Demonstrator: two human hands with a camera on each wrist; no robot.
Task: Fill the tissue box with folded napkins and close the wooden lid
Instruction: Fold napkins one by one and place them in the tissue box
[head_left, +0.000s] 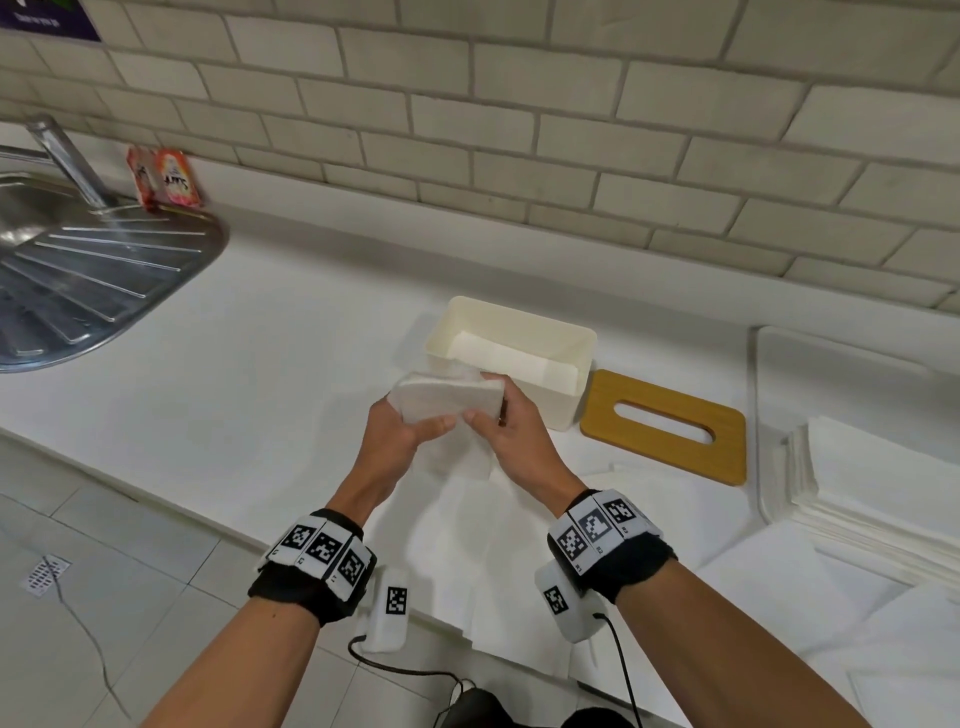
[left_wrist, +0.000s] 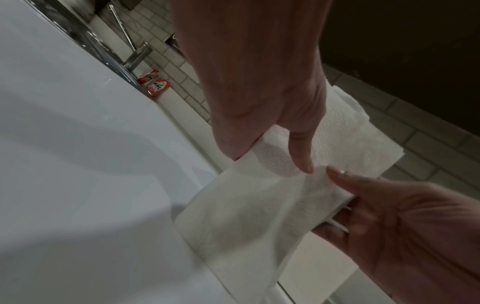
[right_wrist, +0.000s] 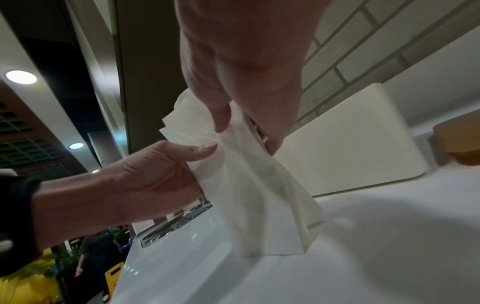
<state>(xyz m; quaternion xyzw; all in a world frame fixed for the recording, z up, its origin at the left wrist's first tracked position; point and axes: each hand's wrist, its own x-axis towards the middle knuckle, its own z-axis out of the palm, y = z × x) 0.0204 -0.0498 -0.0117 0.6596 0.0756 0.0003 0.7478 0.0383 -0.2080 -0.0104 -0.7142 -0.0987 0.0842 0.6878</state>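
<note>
A cream tissue box (head_left: 519, 323) stands open on the white counter with flat napkins (head_left: 519, 358) lying inside it. The wooden lid (head_left: 665, 426), with its oval slot, lies flat on the counter just right of the box. Both hands hold a folded wad of white napkins (head_left: 447, 397) in the air just in front of the box. My left hand (head_left: 415, 421) grips its left end and my right hand (head_left: 491, 410) pinches its right end. One loose sheet (right_wrist: 259, 185) hangs down from the wad to the counter. The box (right_wrist: 350, 148) shows behind my right hand (right_wrist: 246, 72).
A steel sink drainboard (head_left: 104, 270) and tap (head_left: 67, 161) are at the far left, with red packets (head_left: 166, 176) against the tiled wall. At the right, a white tray (head_left: 831, 353) carries a stack of napkins (head_left: 872, 467). Unfolded sheets (head_left: 493, 545) lie near the counter's front edge.
</note>
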